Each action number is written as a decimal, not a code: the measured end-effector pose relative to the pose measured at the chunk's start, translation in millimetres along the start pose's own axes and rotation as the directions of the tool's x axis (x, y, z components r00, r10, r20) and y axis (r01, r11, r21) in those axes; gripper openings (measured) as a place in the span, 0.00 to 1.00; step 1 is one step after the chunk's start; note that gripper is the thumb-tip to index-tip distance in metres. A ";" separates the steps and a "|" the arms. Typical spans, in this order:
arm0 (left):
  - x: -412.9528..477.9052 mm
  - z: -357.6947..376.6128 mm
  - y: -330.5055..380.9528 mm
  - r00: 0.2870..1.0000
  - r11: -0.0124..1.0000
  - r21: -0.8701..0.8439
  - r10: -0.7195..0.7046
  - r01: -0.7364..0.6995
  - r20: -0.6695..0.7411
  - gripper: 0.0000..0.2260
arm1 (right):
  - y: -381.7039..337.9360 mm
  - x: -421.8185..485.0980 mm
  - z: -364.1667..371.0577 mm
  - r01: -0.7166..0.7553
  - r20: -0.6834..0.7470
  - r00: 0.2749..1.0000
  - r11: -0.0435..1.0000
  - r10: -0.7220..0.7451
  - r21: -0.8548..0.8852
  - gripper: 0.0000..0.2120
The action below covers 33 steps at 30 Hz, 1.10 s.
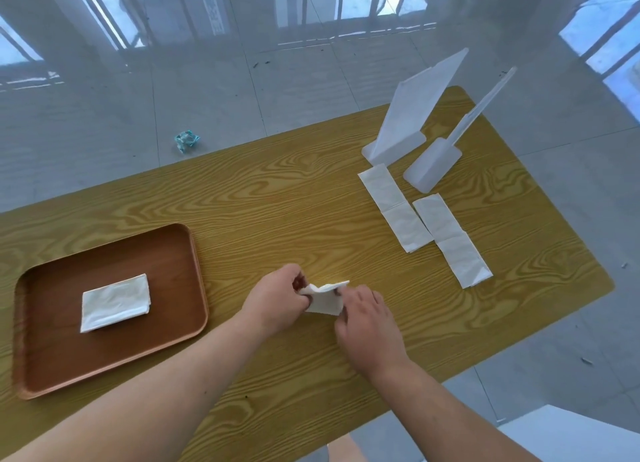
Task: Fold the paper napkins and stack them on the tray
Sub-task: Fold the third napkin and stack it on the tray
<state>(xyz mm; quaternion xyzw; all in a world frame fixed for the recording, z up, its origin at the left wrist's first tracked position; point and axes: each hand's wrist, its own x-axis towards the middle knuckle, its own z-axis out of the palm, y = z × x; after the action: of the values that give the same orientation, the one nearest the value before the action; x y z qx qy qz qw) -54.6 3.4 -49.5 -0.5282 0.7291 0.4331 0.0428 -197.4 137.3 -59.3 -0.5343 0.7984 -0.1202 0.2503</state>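
Head view: I see left hand [277,297] and right hand [367,323] both pinching one napkin [323,300] just above the table [277,198], mid-fold; folded napkin [116,302] on tray [194,253] left of them, two unfolded napkins [396,208] well beyond right hand

Both hands [325,302] pinch a napkin [323,300] beside the tray [194,253].
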 end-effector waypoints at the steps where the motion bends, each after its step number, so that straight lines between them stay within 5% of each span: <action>1: -1.0 -2.2 -0.1 1.000 0.993 -0.117 -0.007 0.008 0.013 0.10 | -1.1 3.1 -1.6 -0.035 -0.037 0.999 0.996 0.038 0.080 0.23; 4: -6.8 -14.5 -1.7 0.999 0.903 -0.429 0.018 0.005 0.051 0.19 | -9.9 18.4 -12.7 -0.192 0.023 0.980 0.905 0.198 0.381 0.38; 6: -9.9 -25.9 -4.5 0.996 0.830 -0.557 0.041 0.009 0.078 0.24 | -22.2 32.5 -21.5 -0.311 0.188 0.950 0.720 0.248 0.621 0.41; 11: -21.9 -70.1 -31.2 0.996 0.643 -0.763 0.015 0.060 0.091 0.25 | -70.1 57.7 -19.3 -0.535 0.513 0.845 0.251 0.151 0.807 0.19; 15: -38.4 -104.4 -71.2 0.995 0.495 -0.864 -0.072 0.092 0.064 0.21 | -120.3 68.0 1.7 -0.571 0.566 0.821 0.150 0.078 0.807 0.11; 17: -47.9 -118.1 -98.0 0.989 0.450 -0.888 -0.146 0.098 0.035 0.13 | -151.2 73.2 13.7 -0.572 0.575 0.817 0.171 0.038 0.802 0.10; 20: -61.5 -135.4 -141.2 0.966 0.516 -0.847 -0.258 0.131 -0.007 0.03 | -194.8 79.4 33.3 -0.560 0.581 0.814 0.278 0.009 0.781 0.08; 26: -80.3 -160.4 -223.7 0.899 0.641 -0.748 -0.413 0.173 -0.146 0.08 | -257.4 92.0 73.7 -0.380 0.539 0.842 0.696 -0.012 0.610 0.05; 33: -76.9 -172.4 -280.4 0.832 0.835 -0.463 -0.464 0.296 -0.304 0.14 | -285.5 113.3 102.1 -0.140 0.488 0.872 0.937 -0.036 0.320 0.08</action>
<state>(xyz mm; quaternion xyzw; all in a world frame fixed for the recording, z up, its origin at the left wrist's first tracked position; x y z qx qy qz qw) 273.6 -75.6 -66.9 -0.7405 0.4956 0.4350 -0.1298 48.5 -72.7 -45.2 -0.4729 0.6903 -0.1134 0.5357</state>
